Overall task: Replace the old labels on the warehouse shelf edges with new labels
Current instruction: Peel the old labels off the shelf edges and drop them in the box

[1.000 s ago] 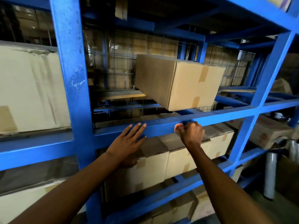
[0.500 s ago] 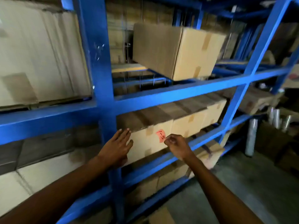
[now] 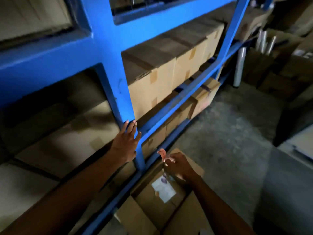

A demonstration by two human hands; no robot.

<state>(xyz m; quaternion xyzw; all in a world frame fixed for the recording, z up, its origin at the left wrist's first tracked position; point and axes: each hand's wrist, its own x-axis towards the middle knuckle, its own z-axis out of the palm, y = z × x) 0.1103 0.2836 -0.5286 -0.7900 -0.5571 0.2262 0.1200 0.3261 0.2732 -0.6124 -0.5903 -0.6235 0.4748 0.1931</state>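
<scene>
My right hand (image 3: 178, 167) pinches a small orange-red label (image 3: 162, 154) by its lower edge, holding it above an open cardboard box (image 3: 149, 211) on the floor. A white sheet (image 3: 163, 188) lies inside that box. My left hand (image 3: 126, 143) rests flat with straight fingers against the blue upright post (image 3: 118, 78) of the shelf rack, near where a lower blue beam (image 3: 183, 99) meets it. The view is blurred by motion.
Taped cardboard boxes (image 3: 166, 72) fill the shelf level above the beam, and more sit below it. Large pale cartons (image 3: 59, 138) stand behind the rack at left. Rolls of film (image 3: 239, 65) and other cartons stand at the right; grey concrete floor (image 3: 228, 133) lies between.
My right hand peeled the orange label off the shelf beam and carried it down over the floor box. My left hand slid down to the post. The view tilted downward.
</scene>
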